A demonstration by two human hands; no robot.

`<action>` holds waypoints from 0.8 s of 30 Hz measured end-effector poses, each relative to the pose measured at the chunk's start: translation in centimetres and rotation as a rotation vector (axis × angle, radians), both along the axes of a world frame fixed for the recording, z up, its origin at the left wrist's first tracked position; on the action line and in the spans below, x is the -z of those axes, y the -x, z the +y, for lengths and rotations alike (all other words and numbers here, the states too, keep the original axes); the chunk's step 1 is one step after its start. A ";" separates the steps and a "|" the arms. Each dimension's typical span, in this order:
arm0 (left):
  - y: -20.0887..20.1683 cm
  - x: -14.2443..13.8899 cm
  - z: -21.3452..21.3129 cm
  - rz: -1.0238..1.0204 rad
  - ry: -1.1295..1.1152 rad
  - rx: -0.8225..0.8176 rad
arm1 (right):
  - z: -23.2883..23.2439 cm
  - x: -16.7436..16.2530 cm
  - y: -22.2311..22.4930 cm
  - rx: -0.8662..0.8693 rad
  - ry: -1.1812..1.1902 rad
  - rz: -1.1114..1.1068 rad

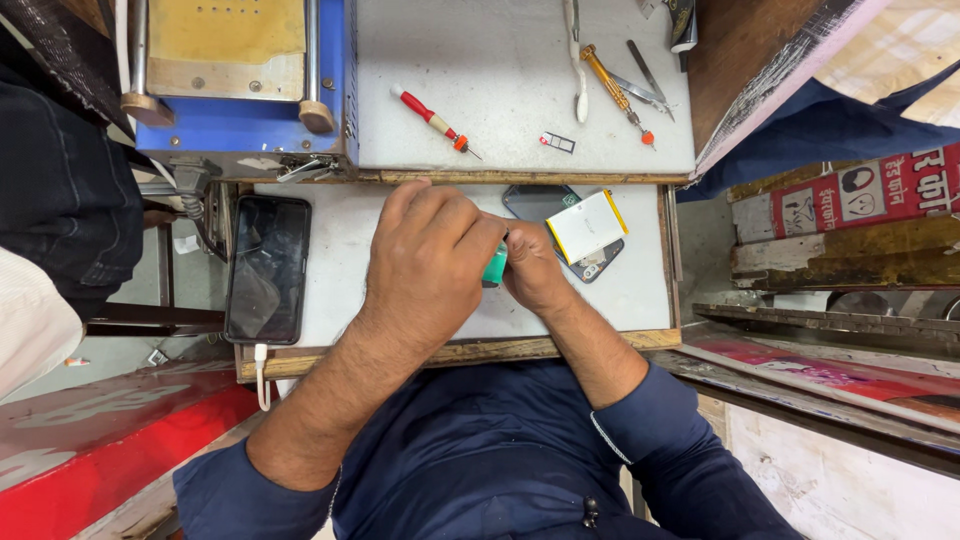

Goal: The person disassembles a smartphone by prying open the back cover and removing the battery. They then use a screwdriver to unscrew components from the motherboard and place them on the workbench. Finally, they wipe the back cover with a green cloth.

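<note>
2 hands: left hand (pixel 430 250), right hand (pixel 532 268) both pinching 1 green tool (pixel 495 267); 2 screwdrivers (pixel 435 121).

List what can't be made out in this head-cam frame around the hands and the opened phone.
- Green object, head view: mostly covered by the left hand and right hand; kind and grip unclear.
- Opened phone: partly under the white battery and the right hand.
- Blue machine: top cut off by the frame edge.
- Small black part on the upper shelf: too small to identify.
</note>
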State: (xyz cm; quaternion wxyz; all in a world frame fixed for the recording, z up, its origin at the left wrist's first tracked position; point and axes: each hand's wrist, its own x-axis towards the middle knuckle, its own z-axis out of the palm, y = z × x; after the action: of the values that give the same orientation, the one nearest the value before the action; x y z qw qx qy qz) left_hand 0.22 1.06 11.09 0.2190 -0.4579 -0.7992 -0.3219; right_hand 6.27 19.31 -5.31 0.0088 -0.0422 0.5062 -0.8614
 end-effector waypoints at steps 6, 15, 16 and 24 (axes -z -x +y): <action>0.1 0.0 0.5 0.003 0.030 0.033 | 0.6 1.8 0.1 0.023 0.020 0.017; -0.1 -0.8 0.6 -0.002 0.050 0.023 | 0.4 1.8 0.0 0.041 -0.032 -0.002; -0.1 -1.0 0.4 -0.008 0.054 0.020 | 0.2 1.5 0.2 0.041 -0.030 0.015; -0.2 -1.6 -1.0 -0.057 0.089 -0.038 | -1.1 -3.2 0.5 0.055 -0.366 0.198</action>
State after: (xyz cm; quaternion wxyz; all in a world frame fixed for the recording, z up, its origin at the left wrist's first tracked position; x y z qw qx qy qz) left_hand 0.41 0.09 12.68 0.1815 -0.4424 -0.8274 -0.2946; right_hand 5.78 18.26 -2.14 -0.0569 -0.1104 0.6536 -0.7466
